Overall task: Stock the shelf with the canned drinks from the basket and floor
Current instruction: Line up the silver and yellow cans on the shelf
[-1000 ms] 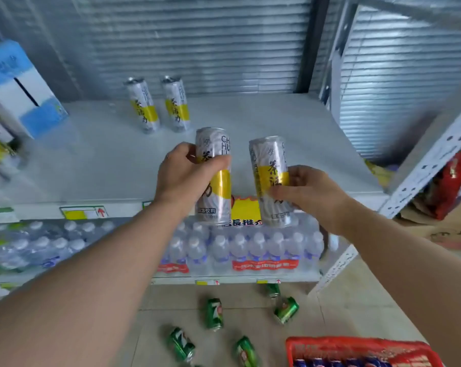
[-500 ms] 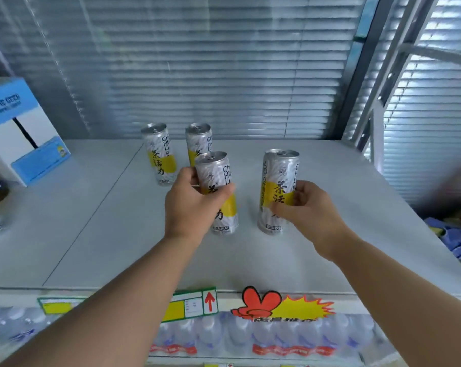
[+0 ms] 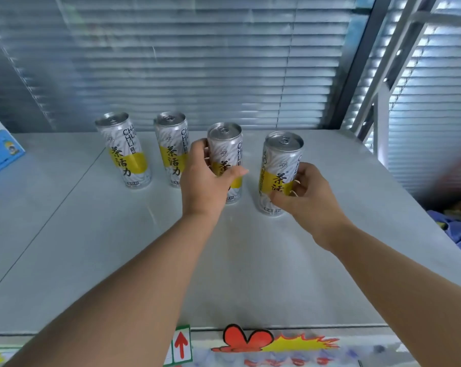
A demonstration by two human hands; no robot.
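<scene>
On the grey shelf [image 3: 118, 247], toward its back, four silver-and-yellow cans stand upright in a row: the left hand [image 3: 205, 181] curls around the third can [image 3: 228, 147], the right hand [image 3: 306, 197] grips the fourth can [image 3: 281, 160] nearest the shelf's right end, while the first can [image 3: 123, 149] and second can [image 3: 171, 144] stand untouched

Four silver-and-yellow cans [image 3: 123, 152] [image 3: 171, 149] [image 3: 225, 147] [image 3: 279, 160], two hands [image 3: 205, 181] [image 3: 308, 200], one shelf [image 3: 118, 247], one blue box [image 3: 2, 152]

Four cans [image 3: 225, 160] stand in a row on shelf [image 3: 91, 247].
</scene>
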